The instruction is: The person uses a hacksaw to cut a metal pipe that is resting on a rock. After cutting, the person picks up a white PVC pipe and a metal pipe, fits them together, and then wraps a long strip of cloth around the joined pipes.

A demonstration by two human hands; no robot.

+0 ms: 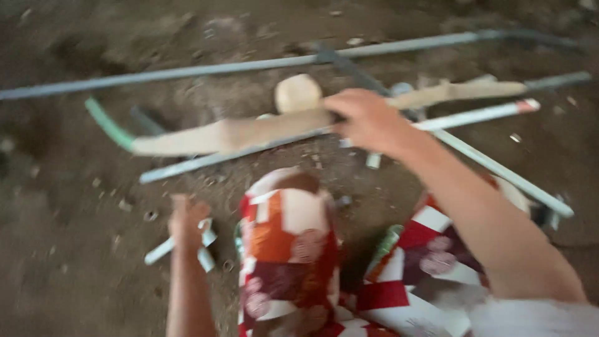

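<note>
The picture is blurred by motion. My right hand (pixel 368 118) reaches forward and grips a long tan, curved wooden piece (pixel 249 132) that lies across several pipes on the dirt floor. A round pale knob (pixel 297 92) sits just behind that piece. My left hand (pixel 187 219) is low at the left, closed around short white pipe pieces (pixel 163 248) on the ground. My knees in red, white and orange patterned cloth (pixel 288 249) fill the bottom middle.
Long grey pipes (pixel 187 70) run across the dirt floor (pixel 62 187) at the back. White pipes (pixel 499 168) slant to the right, one with a red end (pixel 528 105). A green curved tube end (pixel 106 123) lies at the left. Small debris dots the ground.
</note>
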